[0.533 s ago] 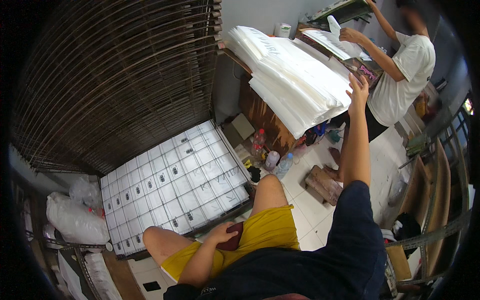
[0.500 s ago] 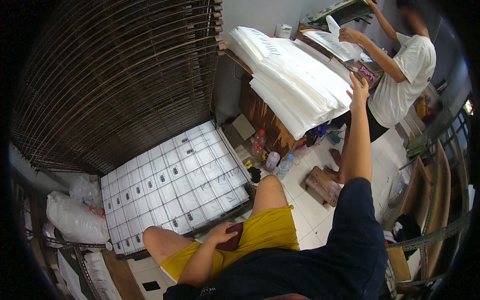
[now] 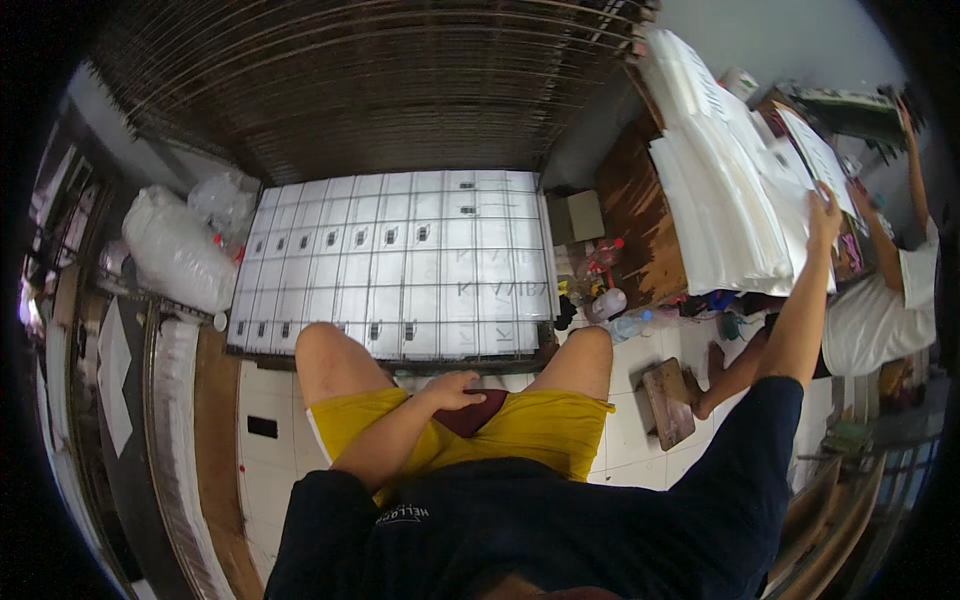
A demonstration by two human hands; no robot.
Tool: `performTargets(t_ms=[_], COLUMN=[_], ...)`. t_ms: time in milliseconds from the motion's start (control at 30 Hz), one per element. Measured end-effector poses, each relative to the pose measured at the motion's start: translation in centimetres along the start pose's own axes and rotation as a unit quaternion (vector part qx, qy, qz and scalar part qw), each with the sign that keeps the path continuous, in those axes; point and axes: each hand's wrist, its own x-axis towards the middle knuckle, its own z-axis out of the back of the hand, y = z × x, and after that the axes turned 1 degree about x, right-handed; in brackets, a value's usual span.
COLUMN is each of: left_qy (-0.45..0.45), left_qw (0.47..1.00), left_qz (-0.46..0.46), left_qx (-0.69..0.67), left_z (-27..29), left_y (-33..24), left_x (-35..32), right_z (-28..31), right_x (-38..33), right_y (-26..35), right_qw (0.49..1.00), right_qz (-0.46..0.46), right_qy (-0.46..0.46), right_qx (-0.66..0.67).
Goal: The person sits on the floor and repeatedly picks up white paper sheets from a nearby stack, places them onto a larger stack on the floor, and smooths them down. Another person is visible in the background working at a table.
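My right arm stretches out to the right, and my right hand is at the edge of a tall stack of white sheets. Its fingers are bent round the edge of a white sheet on top. My left hand lies loosely in my lap, fingers stretched out, over a dark red seat or pad between my thighs. In front of my knees is a wire drying rack. White sheets with small dark prints and large lettering lie under its grid.
Raised wire racks fill the far side. On the right, a co-worker in a white shirt works at a printing frame. Plastic bottles and a low wooden stool stand on the floor. A filled plastic sack lies at left.
My view has swung to the right. My right hand, open beside the stack before, has come to the sheets' edge with its fingers bent. My left hand remains in my lap.
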Motion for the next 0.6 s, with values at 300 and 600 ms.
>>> performTargets(t_ms=[300, 600], left_qy=[-0.065, -0.125], left_qw=[0.921, 0.602], left_qz=[-0.283, -0.427], left_qx=[-0.259, -0.663], left_z=[11.0, 22.1], left_y=[-17.4, -25.1], left_x=[-3.5, -11.5], right_z=[-1.0, -9.5], right_x=[-8.4, -30.7], right_y=[29.5, 37.4], right_qw=[0.958, 0.933], right_qz=[0.228, 0.001], right_qy=[-0.026, 0.038], right_qx=[0.170, 0.359])
